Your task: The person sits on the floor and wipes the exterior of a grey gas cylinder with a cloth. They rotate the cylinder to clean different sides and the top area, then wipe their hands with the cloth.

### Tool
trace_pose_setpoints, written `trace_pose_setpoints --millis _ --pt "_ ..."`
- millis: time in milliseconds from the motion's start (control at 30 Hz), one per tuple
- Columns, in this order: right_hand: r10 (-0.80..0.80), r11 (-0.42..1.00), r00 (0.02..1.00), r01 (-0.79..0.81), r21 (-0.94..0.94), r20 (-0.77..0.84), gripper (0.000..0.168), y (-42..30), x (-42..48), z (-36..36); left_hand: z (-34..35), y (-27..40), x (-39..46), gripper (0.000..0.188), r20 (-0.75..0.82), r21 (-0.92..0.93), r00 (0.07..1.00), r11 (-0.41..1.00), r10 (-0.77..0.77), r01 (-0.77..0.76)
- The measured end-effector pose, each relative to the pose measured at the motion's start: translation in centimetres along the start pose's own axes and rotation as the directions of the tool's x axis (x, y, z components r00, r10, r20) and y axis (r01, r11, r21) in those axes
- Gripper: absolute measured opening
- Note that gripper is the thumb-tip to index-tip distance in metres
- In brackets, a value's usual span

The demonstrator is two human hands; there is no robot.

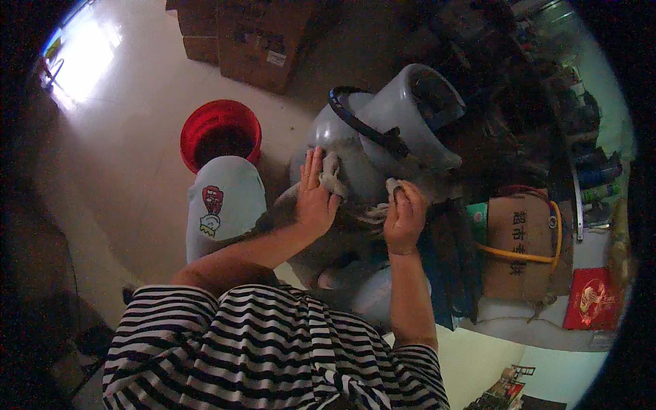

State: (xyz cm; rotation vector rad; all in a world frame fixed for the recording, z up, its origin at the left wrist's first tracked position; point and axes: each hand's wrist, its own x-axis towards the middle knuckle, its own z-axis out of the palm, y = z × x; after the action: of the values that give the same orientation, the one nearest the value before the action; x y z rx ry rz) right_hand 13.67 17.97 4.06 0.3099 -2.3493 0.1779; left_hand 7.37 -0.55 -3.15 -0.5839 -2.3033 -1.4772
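A large, glossy grey rounded vessel (328, 125) with a wide flared collar (405, 102) lies tilted before me, and a black band or hose (353, 120) curves around it. My left hand (315, 200) rests against its near side with long fingers stretched out; a bunched pale cloth (332, 177) is caught between them and the thumb. To the right, below the collar, my right hand (405, 215) has bent fingers closed on a small pale piece, seemingly cloth too. Paler folds of cloth (376, 212) show between the hands. Shadow hides how these pieces join.
A red bucket (189, 136) stands on the floor at left, beside my knee in a pale trouser leg (225, 205). Cardboard boxes (256, 46) are at the top. At right are a carton (517, 282), a yellow hose (558, 236), a red packet (592, 300) and dark clutter.
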Motion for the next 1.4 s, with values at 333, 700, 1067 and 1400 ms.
trace_pose_setpoints --millis 333,700,1067,1400 --pt "-0.008 0.998 1.0 0.009 -0.057 0.016 0.024 0.3 -1.5 2.3 0.0 -0.4 7.2 0.031 0.146 0.202 0.989 0.978 0.024 -0.054" --pt "0.07 0.997 0.996 -0.072 -0.031 -0.059 0.03 0.7 -2.7 4.6 -2.1 -0.1 3.3 0.035 0.271 0.119 0.947 0.97 0.173 -0.211" --pt "0.089 0.996 0.995 -0.089 0.001 -0.037 0.027 0.5 -2.9 4.3 -2.9 1.6 4.8 0.037 0.324 0.296 0.94 0.933 0.106 -0.207" --pt "0.092 0.996 0.993 -0.09 0.026 -0.074 0.027 0.8 -3.2 5.3 -0.8 -1.2 8.3 0.036 0.303 0.317 0.952 0.937 0.049 -0.149"
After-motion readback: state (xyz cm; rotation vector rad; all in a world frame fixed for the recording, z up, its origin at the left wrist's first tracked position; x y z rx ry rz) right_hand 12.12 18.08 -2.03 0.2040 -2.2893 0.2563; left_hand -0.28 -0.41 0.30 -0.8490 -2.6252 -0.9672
